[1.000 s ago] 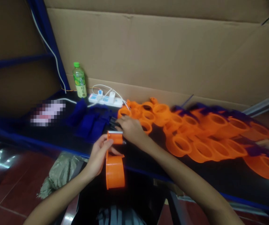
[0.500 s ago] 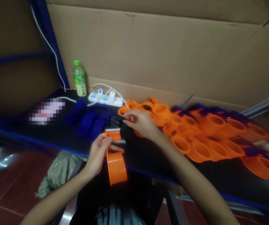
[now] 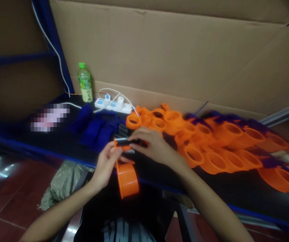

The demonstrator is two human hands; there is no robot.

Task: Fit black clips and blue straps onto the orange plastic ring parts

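Observation:
My left hand (image 3: 106, 167) grips an orange plastic part (image 3: 128, 180) with a wide ring hanging at its lower end. Pale strips edge the part's narrow upper end. Over that end, my right hand (image 3: 154, 144) pinches a dark slim piece (image 3: 122, 143), which lies along the opening between the strips. Its exact kind is too blurred to make out, and my fingers cover its right end. Just behind lie several black rod-like pieces (image 3: 122, 129) on the dark table. Dark blue parts (image 3: 102, 134) sit to the left of them.
Many orange ringed parts (image 3: 215, 161) crowd the right side of the table. A white power strip (image 3: 113, 106) with cables and a green-capped bottle (image 3: 85, 84) stand along the cardboard wall (image 3: 159, 57). At far left is a blurred-out object (image 3: 50, 117). A sack (image 3: 64, 181) rests on the floor.
My right hand has come from the black rod-like pieces down to the orange part's upper end, bringing a dark slim piece. My left hand keeps its hold almost in place.

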